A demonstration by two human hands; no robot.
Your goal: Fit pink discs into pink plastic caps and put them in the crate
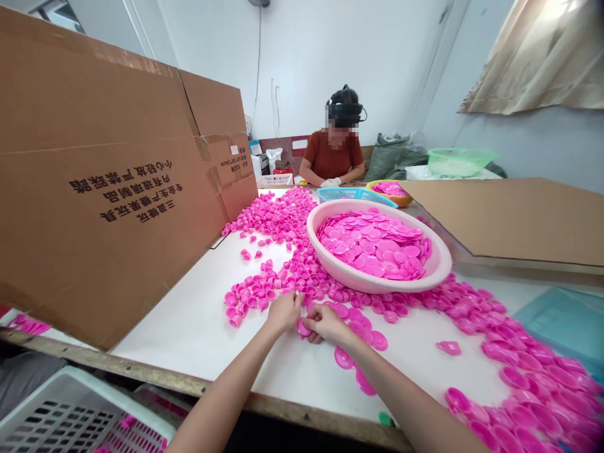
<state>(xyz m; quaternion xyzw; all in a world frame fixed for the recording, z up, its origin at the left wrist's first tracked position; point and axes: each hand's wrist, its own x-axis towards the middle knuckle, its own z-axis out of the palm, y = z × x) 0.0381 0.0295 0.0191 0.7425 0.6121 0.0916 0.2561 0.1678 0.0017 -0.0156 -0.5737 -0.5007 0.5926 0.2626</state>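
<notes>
My left hand [284, 311] and my right hand [325, 323] meet over the white table [198, 327], both with fingers curled. Between them sits a flat pink plastic disc [302, 328], pinched by my right hand's fingers. My left hand's fingertips reach into the heap of small pink caps [283, 277]; whether they grip one is hidden. A pale pink basin [438, 267] full of pink discs stands just beyond my hands.
Loose pink discs [519, 384] cover the table's right side. A large cardboard box [104, 182] stands at left, a cardboard sheet [514, 217] at right. A white crate [56, 415] sits below. A person [336, 154] works at the far end near a blue basket [352, 194].
</notes>
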